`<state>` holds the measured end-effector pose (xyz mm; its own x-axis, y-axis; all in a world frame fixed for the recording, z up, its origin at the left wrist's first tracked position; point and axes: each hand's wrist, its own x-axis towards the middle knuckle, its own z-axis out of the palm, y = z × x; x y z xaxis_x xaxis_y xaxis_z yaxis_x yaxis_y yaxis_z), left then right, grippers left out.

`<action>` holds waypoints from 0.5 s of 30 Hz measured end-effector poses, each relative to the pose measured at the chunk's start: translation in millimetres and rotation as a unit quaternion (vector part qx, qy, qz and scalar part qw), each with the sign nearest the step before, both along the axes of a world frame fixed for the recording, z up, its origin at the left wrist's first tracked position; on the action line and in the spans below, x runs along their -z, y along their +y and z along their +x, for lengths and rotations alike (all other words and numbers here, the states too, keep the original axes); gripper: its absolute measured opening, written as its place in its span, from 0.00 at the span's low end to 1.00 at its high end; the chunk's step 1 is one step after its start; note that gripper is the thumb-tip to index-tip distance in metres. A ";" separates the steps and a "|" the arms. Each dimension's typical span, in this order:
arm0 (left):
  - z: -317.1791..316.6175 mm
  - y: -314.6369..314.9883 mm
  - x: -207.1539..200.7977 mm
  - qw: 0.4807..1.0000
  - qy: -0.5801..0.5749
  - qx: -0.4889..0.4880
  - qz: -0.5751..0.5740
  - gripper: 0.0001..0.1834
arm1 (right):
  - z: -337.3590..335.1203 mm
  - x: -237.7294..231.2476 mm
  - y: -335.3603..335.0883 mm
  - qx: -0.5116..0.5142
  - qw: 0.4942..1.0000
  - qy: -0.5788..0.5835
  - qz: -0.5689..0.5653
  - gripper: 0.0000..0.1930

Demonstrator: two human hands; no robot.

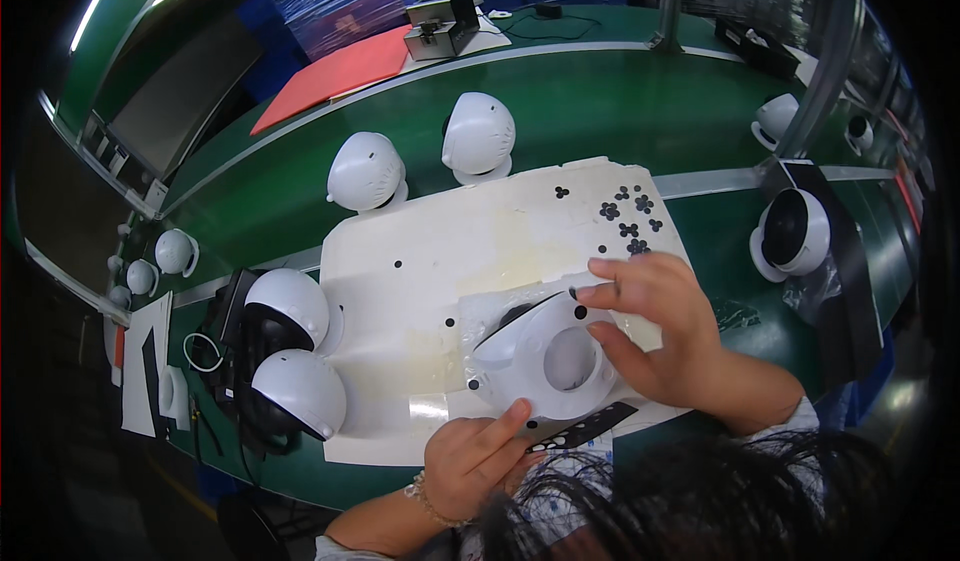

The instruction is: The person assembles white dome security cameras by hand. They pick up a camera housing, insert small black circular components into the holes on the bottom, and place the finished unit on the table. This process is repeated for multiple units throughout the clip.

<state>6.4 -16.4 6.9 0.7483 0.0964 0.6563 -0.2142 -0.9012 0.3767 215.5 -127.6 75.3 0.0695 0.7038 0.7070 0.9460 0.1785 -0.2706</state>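
A white ball-shaped camera (490, 356) lies tipped over on the cream sheet (400, 291), its round base with a central opening facing up. Small black round pads (580, 312) sit at the base's rim. My left hand (477, 461) grips the near edge of this camera, index fingertip on the rim; part of its grip is hidden. Over the far right of the base, my right hand (665, 331) is open, thumb and index finger apart around a black pad. A small dark spot shows by that index fingertip; I cannot make out whether it is held.
Loose black pads (628, 229) cluster on the sheet's far right. Two similar white cameras (300, 396) stand left, beside black cables (255, 431). More cameras (480, 136) stand behind the sheet and at right (800, 231). A metal post (825, 81) rises at right.
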 end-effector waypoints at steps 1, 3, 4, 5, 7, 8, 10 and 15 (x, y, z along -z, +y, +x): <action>-1.0 -0.4 0.5 1.000 0.002 -0.001 -0.003 0.13 | -2.5 2.5 4.3 -0.043 0.996 0.077 0.000 0.24; 0.6 -0.2 -1.4 1.000 -0.002 0.004 -0.003 0.12 | -8.1 8.9 12.2 -0.119 0.967 0.227 0.000 0.23; 1.4 -0.1 -2.5 1.000 -0.004 0.006 -0.003 0.12 | -10.0 8.3 15.7 -0.144 0.962 0.229 -0.033 0.24; 1.7 -0.3 -3.9 1.000 -0.004 0.006 -0.005 0.12 | -11.3 7.0 19.3 -0.169 0.956 0.229 -0.065 0.24; 2.8 -1.0 -6.4 1.000 -0.002 0.006 -0.009 0.11 | -12.4 7.6 21.7 -0.187 0.948 0.238 -0.102 0.24; 2.0 -1.1 -6.2 1.000 0.005 0.006 -0.010 0.11 | -13.9 9.4 23.1 -0.184 0.946 0.245 -0.107 0.24; 0.6 -1.1 -5.7 1.000 0.018 0.007 -0.013 0.11 | -15.9 11.5 25.5 -0.183 0.945 0.250 -0.109 0.23; 1.2 -2.3 -6.2 1.000 0.016 0.005 -0.011 0.11 | -16.6 13.3 24.2 -0.173 0.951 0.240 -0.094 0.21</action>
